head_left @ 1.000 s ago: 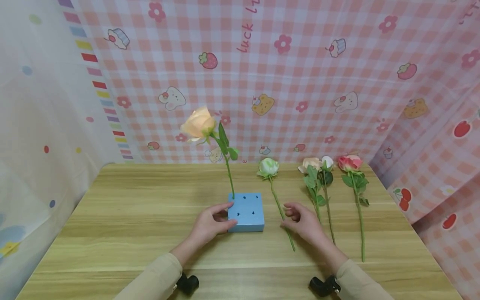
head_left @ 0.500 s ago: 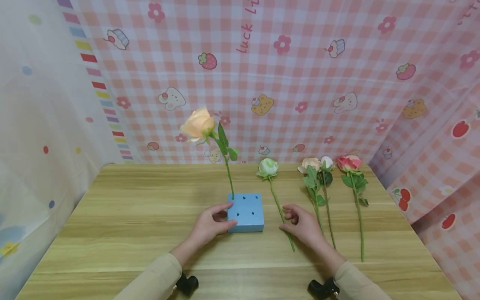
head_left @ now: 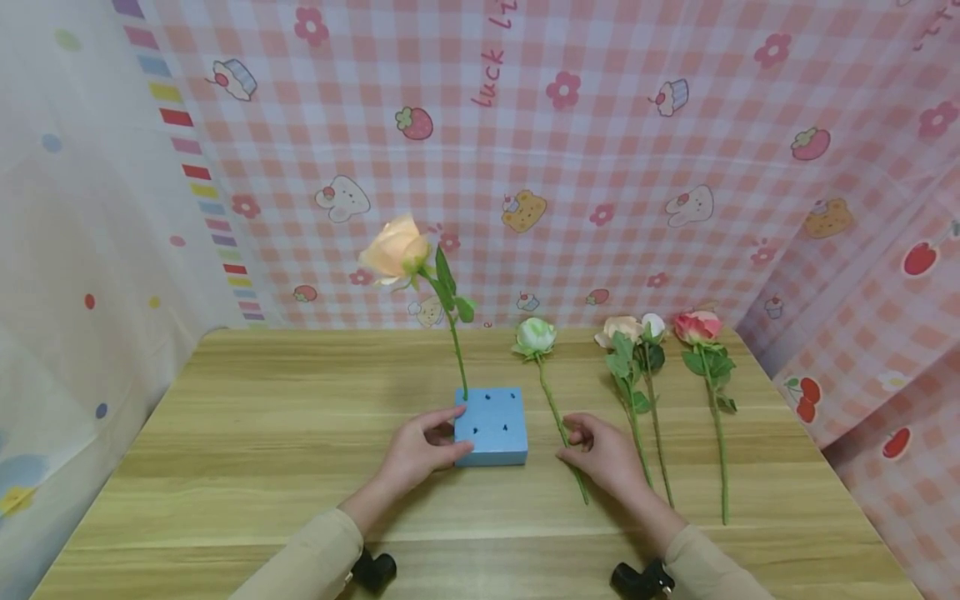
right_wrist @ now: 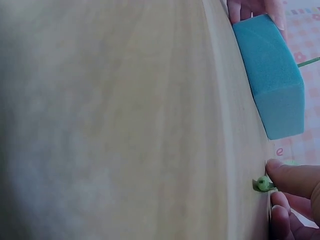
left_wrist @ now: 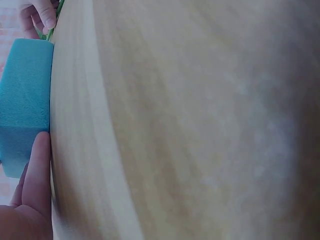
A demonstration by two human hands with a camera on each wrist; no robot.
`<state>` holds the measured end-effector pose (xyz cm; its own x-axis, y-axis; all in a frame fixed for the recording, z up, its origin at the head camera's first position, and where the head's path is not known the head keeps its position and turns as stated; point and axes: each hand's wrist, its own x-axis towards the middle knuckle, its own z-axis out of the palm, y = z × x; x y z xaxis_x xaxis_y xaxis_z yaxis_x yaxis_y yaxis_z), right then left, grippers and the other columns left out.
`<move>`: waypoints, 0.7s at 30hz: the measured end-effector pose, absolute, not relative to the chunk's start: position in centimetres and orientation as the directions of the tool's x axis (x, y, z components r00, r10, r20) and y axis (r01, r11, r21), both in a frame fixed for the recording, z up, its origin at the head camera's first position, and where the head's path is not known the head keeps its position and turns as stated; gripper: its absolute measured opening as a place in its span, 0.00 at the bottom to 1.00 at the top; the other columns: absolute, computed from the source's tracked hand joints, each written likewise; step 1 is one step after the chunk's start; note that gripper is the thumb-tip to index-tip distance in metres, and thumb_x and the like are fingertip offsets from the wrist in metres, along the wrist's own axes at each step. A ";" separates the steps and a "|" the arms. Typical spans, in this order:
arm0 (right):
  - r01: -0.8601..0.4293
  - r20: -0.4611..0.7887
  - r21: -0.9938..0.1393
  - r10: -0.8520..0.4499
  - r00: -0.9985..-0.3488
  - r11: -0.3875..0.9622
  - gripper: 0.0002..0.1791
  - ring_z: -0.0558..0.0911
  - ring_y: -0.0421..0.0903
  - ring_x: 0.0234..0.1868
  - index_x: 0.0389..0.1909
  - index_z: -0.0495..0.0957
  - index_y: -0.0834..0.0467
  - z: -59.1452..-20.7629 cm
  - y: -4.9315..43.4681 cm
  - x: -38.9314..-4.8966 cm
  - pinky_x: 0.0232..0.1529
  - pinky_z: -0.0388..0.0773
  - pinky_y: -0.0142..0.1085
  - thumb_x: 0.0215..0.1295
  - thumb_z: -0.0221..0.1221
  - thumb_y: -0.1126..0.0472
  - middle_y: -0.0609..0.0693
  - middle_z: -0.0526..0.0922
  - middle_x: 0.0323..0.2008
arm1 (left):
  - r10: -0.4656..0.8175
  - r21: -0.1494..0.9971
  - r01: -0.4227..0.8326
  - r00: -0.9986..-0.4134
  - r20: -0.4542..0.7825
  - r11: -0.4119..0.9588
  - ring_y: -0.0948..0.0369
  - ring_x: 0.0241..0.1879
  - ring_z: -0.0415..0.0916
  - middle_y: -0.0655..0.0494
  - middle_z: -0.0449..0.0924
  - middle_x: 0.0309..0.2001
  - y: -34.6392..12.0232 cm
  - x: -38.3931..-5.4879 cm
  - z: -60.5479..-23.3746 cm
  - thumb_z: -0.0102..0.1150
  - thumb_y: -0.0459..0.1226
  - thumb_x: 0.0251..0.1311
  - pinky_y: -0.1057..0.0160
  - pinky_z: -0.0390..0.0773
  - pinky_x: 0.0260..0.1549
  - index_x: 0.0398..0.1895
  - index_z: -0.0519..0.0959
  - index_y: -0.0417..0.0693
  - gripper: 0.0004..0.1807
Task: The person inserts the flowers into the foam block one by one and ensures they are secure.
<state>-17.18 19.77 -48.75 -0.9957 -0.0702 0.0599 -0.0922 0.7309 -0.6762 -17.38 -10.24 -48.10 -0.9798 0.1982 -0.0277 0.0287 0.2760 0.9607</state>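
Tabletop [head_left: 300, 408], stem [head_left: 551, 399] within right grip [head_left: 606, 454]

A wood-grain tabletop [head_left: 285, 462] stretches across the near area. Beyond its far edge hangs a pink-and-white checked cloth [head_left: 472, 171] printed with strawberries, cupcakes, rabbits and bears. At left hangs a white cloth [head_left: 105, 200] with coloured dots; at right, checked fabric [head_left: 885, 367] shows cherries. The light is soft.

"How do we hold our arms [head_left: 663, 512]?"
"Angled inward, reaching forward from beige sleeves [head_left: 318, 550]."
"And our hands?"
"Our left hand [head_left: 418, 446] keeps thumb [head_left: 456, 452] and index finger [head_left: 448, 412] apart; our right hand [head_left: 606, 457] curls its fingers [right_wrist: 281, 220] near the thumb."
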 end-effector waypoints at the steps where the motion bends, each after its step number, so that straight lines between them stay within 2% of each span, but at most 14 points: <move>1: -0.090 0.060 -0.674 -0.066 -0.996 0.733 0.25 0.76 0.39 0.31 0.54 0.81 0.60 -48.7 19.7 -17.1 0.35 0.75 0.37 0.54 0.73 0.62 0.42 0.81 0.31 | 0.198 0.960 0.029 -0.980 -0.028 0.277 0.54 0.43 0.79 0.46 0.78 0.50 -10.2 -17.4 -48.1 0.75 0.38 0.53 0.63 0.86 0.33 0.61 0.80 0.49 0.30; 8: -0.080 0.074 -0.654 -0.041 -0.996 0.753 0.21 0.79 0.39 0.31 0.51 0.83 0.58 -48.4 19.6 -17.0 0.36 0.78 0.40 0.55 0.72 0.61 0.41 0.82 0.31 | 0.201 0.965 0.027 -0.979 -0.027 0.261 0.53 0.44 0.79 0.45 0.78 0.52 -10.2 -17.3 -48.1 0.75 0.38 0.53 0.63 0.86 0.33 0.61 0.80 0.48 0.30; 21: -0.041 0.084 -0.646 0.018 -0.996 0.762 0.17 0.79 0.39 0.30 0.46 0.84 0.58 -48.5 19.3 -17.2 0.35 0.78 0.40 0.55 0.72 0.61 0.41 0.82 0.29 | 0.196 0.959 0.036 -0.980 -0.020 0.279 0.54 0.44 0.79 0.47 0.78 0.52 -10.2 -17.3 -48.1 0.75 0.38 0.53 0.64 0.85 0.34 0.61 0.80 0.49 0.29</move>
<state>-17.15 19.32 -48.47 -0.9963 0.0180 0.0838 -0.0406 0.7621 -0.6462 -17.33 -10.19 -48.05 -0.9804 0.1961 -0.0204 0.0359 0.2794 0.9595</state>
